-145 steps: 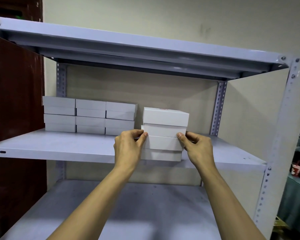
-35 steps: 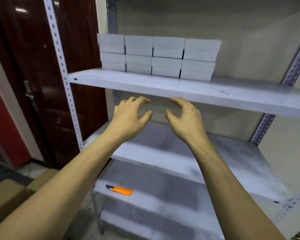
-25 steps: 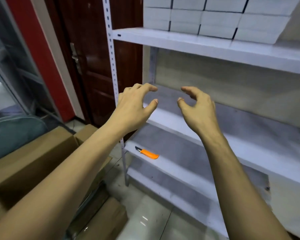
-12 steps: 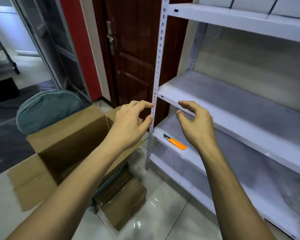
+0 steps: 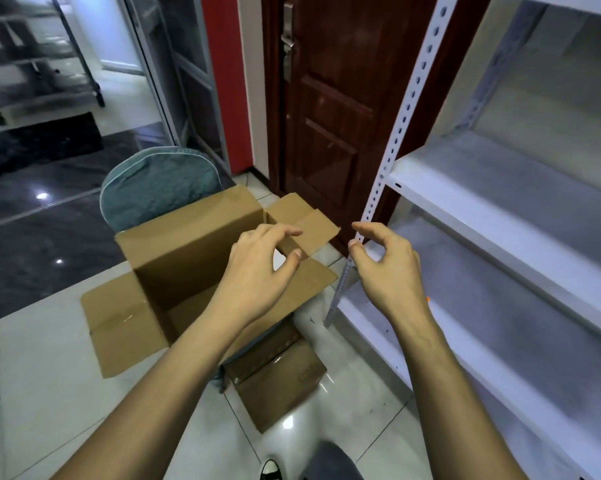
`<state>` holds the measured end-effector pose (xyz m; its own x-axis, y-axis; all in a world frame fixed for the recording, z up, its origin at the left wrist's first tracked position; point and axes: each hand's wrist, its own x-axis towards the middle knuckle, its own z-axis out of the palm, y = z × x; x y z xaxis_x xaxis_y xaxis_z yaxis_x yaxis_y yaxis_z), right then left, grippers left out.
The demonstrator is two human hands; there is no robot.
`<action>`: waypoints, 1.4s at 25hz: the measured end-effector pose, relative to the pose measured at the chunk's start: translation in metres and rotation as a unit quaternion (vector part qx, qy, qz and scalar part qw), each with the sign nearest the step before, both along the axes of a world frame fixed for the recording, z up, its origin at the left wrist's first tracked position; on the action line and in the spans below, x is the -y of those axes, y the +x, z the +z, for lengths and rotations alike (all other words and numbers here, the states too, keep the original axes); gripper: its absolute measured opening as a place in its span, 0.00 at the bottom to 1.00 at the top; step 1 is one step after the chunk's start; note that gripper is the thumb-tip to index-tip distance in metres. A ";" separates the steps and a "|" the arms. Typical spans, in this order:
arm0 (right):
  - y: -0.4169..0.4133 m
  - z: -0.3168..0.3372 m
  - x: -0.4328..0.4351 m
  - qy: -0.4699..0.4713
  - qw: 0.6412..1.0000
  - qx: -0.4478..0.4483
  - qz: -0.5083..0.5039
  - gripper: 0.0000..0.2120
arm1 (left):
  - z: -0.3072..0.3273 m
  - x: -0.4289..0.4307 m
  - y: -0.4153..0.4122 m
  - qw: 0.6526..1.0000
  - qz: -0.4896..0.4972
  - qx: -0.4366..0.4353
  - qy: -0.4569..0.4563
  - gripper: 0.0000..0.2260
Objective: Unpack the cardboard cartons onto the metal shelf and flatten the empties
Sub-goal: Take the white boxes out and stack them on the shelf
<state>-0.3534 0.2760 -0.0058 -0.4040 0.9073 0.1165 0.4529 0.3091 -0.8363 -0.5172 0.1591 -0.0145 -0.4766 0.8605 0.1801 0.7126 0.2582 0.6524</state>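
Left grip (image 5: 257, 271) and right grip (image 5: 389, 271) both up in mid-air, side by side, well clear of each other. Fingers loosely curled, thumbs apart from forefingers, nothing pinched in either. Bare forearms run back to the lower edge of view.

Nearest, at the feet: one shoe (image 5: 271, 471), dark with a white toe, on pale glossy tiles.

Next out: small carton (image 5: 281, 379), closed, shiny tape across its top, lying on the tiles. Its far end is tucked under the bigger carton.

Big carton (image 5: 188, 251) sits below and beyond the left grip. Top open, flaps splayed outward on all sides. Only brown card shows inside. What it rests on, cannot tell.

Teal cushion (image 5: 160, 181) stands up just behind the carton.

Right side: metal shelf (image 5: 499, 209), white boards, perforated post (image 5: 409, 105) at its near corner. Right grip hangs in front of that post.

Farther back: dark red door (image 5: 330, 116) with a metal handle, just beside the post. Left of it, a glass partition (image 5: 174, 74) and dark polished floor.
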 end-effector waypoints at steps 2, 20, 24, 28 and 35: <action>-0.014 -0.008 -0.009 -0.006 1.000 0.006 0.018 0.15 | -0.008 0.000 -0.012 1.000 0.020 0.007 -0.006 0.14; -0.133 -0.100 -0.109 -0.079 0.978 0.088 0.172 0.15 | -0.096 -0.022 -0.086 0.973 0.194 0.079 -0.094 0.14; -0.159 -0.125 -0.115 -0.100 0.972 0.122 0.176 0.15 | -0.123 -0.024 -0.103 0.969 0.199 0.098 -0.107 0.14; -0.184 -0.162 -0.128 -0.093 0.966 0.156 0.183 0.15 | -0.163 -0.030 -0.121 0.970 0.172 0.097 -0.142 0.13; -0.228 -0.244 -0.161 -0.056 0.941 0.234 0.238 0.16 | -0.242 -0.048 -0.148 0.960 0.156 0.134 -0.193 0.14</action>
<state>-0.5818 0.4367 -0.2502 -0.7505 0.6069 -0.2615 0.6130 0.4914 -0.6187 -0.6654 0.2070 -0.2566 -0.7063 0.6469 -0.2876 0.3824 0.6905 0.6140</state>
